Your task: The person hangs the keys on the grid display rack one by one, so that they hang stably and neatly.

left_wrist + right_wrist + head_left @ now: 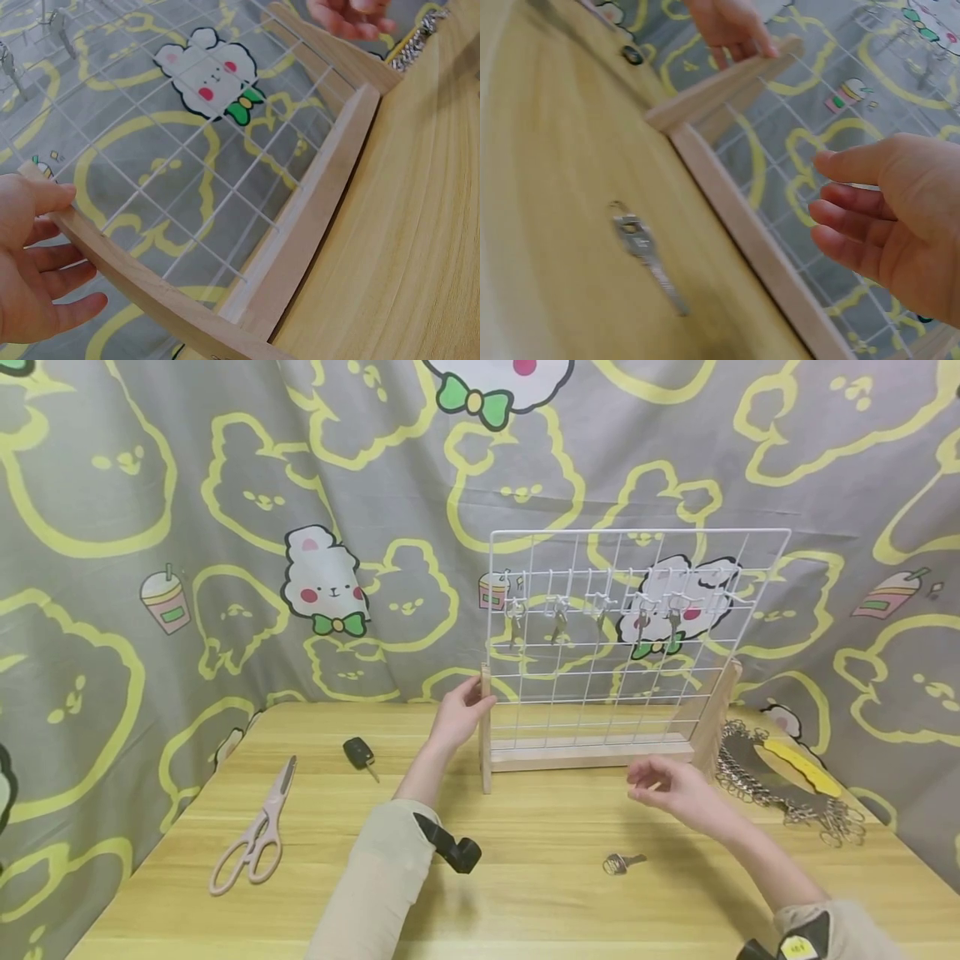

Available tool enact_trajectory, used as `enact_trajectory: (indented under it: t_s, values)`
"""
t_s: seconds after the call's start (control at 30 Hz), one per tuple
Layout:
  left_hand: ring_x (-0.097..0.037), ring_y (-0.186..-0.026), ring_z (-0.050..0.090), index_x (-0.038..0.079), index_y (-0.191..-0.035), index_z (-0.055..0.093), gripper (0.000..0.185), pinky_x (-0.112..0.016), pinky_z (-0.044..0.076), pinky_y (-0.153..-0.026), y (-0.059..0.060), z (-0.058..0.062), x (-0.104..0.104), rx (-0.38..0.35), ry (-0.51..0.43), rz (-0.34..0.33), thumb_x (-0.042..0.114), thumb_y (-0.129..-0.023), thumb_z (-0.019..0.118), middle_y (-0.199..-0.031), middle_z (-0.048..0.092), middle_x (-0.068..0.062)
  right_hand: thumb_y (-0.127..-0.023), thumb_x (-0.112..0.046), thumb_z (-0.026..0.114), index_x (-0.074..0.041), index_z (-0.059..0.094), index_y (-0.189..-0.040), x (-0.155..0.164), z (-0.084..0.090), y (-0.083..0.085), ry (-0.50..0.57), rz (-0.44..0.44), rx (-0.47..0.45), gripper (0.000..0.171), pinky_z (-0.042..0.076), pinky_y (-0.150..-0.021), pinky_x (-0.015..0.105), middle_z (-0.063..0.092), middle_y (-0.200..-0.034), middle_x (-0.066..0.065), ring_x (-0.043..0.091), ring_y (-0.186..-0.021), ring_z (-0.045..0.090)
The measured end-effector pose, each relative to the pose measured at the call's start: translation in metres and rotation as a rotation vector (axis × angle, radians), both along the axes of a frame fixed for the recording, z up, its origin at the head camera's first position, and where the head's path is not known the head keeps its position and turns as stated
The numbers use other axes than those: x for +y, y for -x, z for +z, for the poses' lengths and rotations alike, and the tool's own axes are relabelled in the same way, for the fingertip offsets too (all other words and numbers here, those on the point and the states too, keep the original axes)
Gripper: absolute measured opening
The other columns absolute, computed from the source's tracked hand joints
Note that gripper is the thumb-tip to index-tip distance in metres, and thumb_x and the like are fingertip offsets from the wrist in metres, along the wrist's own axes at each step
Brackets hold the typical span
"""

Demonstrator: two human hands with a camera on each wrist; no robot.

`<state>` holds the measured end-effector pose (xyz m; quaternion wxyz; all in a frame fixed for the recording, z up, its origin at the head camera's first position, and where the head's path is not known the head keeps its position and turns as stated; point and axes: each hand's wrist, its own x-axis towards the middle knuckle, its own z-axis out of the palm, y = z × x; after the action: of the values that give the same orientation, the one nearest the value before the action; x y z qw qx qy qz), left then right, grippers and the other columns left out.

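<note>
A white wire grid rack stands upright in a wooden base, with several keys hanging from hooks on its upper part. My left hand holds the rack's left wooden post, thumb on its near edge and fingers on the outer side. In front of the rack's right half, my right hand hovers with loosely bent fingers and nothing between them. On the table below it lies a single silver key with a small ring, apart from both hands.
Pink-handled scissors and a black car key lie to the left. At the right, beside the rack's wooden foot, sit a heap of metal chains and rings and a yellow strip. A patterned curtain hangs behind the table.
</note>
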<state>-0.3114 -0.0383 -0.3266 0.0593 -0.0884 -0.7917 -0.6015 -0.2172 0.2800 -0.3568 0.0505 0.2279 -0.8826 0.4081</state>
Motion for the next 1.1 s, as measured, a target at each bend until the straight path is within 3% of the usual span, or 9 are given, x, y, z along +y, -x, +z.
enact_trajectory:
  t_s: [0.27, 0.57, 0.77, 0.97, 1.1]
  values:
    - [-0.027, -0.121, 0.047, 0.006, -0.14, 0.039, 0.057, -0.038, 0.038, -0.102, 0.0, 0.0, 0.0, -0.002, -0.003, -0.006, 0.02, -0.09, 0.062, -0.132, 0.052, -0.013, -0.08, -0.001, 0.067, 0.008, 0.057, -0.1, -0.009, -0.022, -0.012, 0.013, 0.161, -0.056, 0.024, 0.052, -0.07, 0.022, 0.06, -0.091, 0.016, 0.005, -0.08, 0.056]
    - [-0.028, -0.121, 0.047, 0.005, -0.14, 0.039, 0.057, -0.039, 0.038, -0.102, -0.001, 0.001, 0.0, 0.002, -0.008, -0.008, 0.019, -0.09, 0.062, -0.131, 0.052, -0.014, -0.08, -0.012, 0.069, 0.0, 0.058, -0.097, -0.014, -0.038, -0.022, 0.015, 0.26, -0.263, 0.024, 0.052, -0.059, 0.025, 0.058, -0.084, 0.004, 0.01, -0.072, 0.056]
    - [-0.028, -0.121, 0.047, 0.005, -0.14, 0.039, 0.056, -0.039, 0.038, -0.102, -0.001, 0.0, 0.0, 0.001, -0.007, -0.011, 0.02, -0.09, 0.062, -0.131, 0.052, -0.014, -0.078, -0.016, 0.072, -0.004, 0.059, -0.094, -0.015, -0.048, -0.025, 0.009, 0.339, -0.209, 0.023, 0.05, -0.06, 0.023, 0.057, -0.085, 0.003, 0.006, -0.071, 0.052]
    - [-0.028, -0.121, 0.047, 0.005, -0.14, 0.04, 0.056, -0.039, 0.037, -0.103, -0.001, 0.002, 0.0, 0.004, 0.0, -0.003, 0.02, -0.09, 0.061, -0.132, 0.051, -0.015, -0.078, -0.016, 0.073, -0.01, 0.059, -0.091, -0.017, -0.052, -0.025, -0.08, 0.361, -0.086, 0.02, 0.048, -0.059, 0.021, 0.055, -0.083, -0.003, 0.007, -0.07, 0.051]
    - [-0.029, -0.12, 0.048, 0.004, -0.139, 0.04, 0.055, -0.039, 0.038, -0.102, -0.001, 0.002, 0.0, 0.012, -0.002, -0.004, 0.019, -0.09, 0.061, -0.131, 0.052, -0.015, -0.078, -0.015, 0.072, -0.013, 0.061, -0.088, -0.019, -0.054, -0.025, -0.107, 0.354, -0.051, 0.015, 0.047, -0.059, 0.021, 0.054, -0.081, -0.006, 0.006, -0.07, 0.05]
